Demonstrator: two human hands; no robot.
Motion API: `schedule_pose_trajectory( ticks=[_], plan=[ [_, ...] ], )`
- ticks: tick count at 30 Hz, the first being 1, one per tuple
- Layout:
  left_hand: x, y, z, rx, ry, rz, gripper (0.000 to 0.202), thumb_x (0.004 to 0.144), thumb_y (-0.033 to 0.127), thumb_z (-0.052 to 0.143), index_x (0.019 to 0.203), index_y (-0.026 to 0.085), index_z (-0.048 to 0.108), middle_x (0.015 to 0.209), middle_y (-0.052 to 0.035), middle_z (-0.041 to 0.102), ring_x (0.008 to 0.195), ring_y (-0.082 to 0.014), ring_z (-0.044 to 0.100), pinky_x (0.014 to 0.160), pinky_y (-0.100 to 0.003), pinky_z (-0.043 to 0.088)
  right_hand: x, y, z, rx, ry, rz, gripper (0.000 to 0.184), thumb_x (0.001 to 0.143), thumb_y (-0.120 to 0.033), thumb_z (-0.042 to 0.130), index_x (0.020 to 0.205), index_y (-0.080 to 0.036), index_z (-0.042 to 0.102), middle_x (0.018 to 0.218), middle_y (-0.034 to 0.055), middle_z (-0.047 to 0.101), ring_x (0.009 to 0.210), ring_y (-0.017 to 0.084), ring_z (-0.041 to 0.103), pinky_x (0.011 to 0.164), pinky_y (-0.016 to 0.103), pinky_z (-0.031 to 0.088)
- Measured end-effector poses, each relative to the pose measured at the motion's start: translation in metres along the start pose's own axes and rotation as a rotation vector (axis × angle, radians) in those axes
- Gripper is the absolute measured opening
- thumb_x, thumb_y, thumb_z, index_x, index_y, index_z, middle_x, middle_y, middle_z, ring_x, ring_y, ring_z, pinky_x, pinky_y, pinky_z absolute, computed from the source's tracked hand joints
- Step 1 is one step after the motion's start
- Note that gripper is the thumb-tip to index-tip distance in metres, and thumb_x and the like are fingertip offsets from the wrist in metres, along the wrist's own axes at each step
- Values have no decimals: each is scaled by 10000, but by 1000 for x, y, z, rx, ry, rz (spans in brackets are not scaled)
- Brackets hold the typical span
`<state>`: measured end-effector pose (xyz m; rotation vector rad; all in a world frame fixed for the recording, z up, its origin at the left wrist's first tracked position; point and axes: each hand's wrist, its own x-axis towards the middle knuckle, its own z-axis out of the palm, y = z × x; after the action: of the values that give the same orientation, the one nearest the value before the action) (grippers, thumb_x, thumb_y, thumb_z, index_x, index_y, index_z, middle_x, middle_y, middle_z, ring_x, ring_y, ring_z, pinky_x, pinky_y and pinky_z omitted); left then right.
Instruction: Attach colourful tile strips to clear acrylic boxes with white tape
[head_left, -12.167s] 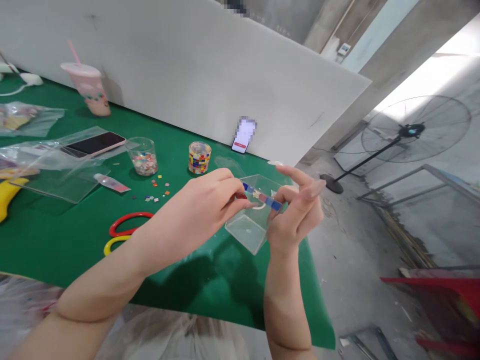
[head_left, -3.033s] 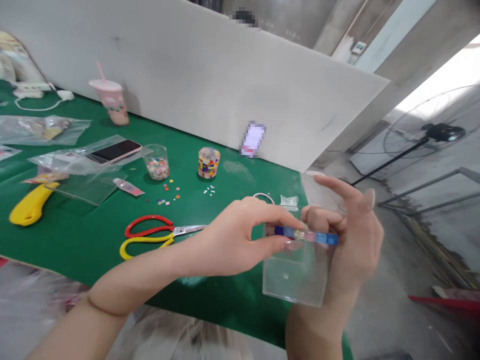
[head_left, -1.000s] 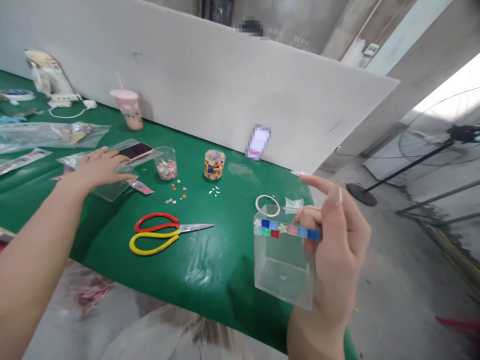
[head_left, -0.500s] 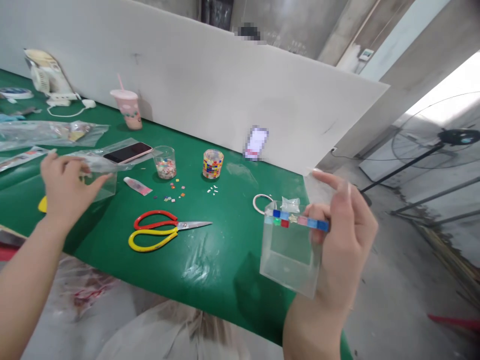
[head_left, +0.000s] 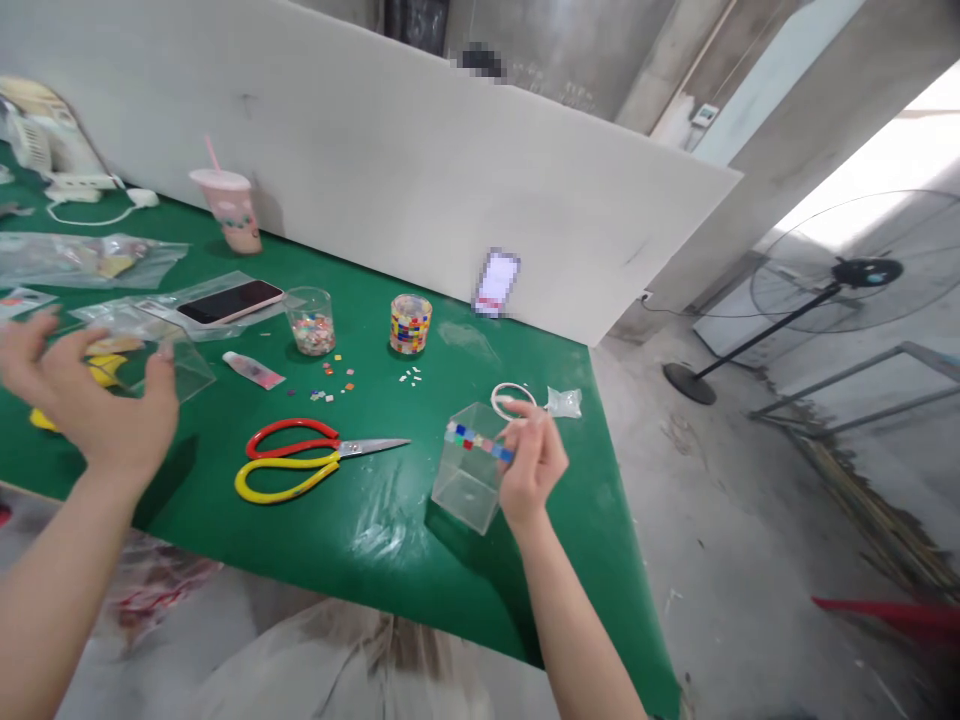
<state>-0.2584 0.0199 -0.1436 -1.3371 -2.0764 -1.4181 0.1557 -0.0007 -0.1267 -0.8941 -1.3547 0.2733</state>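
Note:
My right hand (head_left: 534,462) grips a clear square box (head_left: 469,485) by its right side, over the table's right part. A band of small coloured mosaic tiles (head_left: 478,440) runs along the box's upper edge. My left hand (head_left: 94,405) has its fingers spread around another clear plastic box (head_left: 191,378) at the left; whether it touches the box cannot be told. Something yellow (head_left: 106,370) shows behind those fingers. Red-and-yellow-handled scissors (head_left: 300,465) lie between my hands. Loose tiles (head_left: 328,385) are scattered beyond them.
On the green table (head_left: 337,560) are a cup of tiles (head_left: 313,338), a tile-covered jar (head_left: 410,326), a glue tube (head_left: 253,370), a phone (head_left: 231,301) and a pink drink cup (head_left: 234,215). A white ring (head_left: 513,386) and small clear packet (head_left: 564,402) lie at the right.
My right hand has lowered the tiled box toward the table and away from me. My left hand has shifted left in view, its fingers spread wider. The view has turned slightly right.

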Motion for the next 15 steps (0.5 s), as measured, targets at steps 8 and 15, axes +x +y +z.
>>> schedule_pose_trajectory(
  ticks=[8, 15],
  plan=[
    [-44, 89, 53, -71, -565, 327, 340, 1050, 383, 704, 1320, 177, 682, 1346, -114, 701, 1161, -271, 715, 993, -496, 628, -41, 69, -10, -132, -120, -267, 373, 1039, -393, 704, 1344, -181, 664, 1313, 102, 712, 1082, 240, 737, 907, 446, 655],
    [-58, 138, 109, -16, -1018, 309, 344, 1054, 381, 700, 1335, 184, 675, 1340, -111, 702, 1123, -260, 726, 951, -466, 648, -29, 84, -20, -300, -160, -465, 376, 1040, -402, 699, 1349, -190, 664, 1337, 105, 705, 1108, 247, 730, 934, 460, 648]
  ],
)
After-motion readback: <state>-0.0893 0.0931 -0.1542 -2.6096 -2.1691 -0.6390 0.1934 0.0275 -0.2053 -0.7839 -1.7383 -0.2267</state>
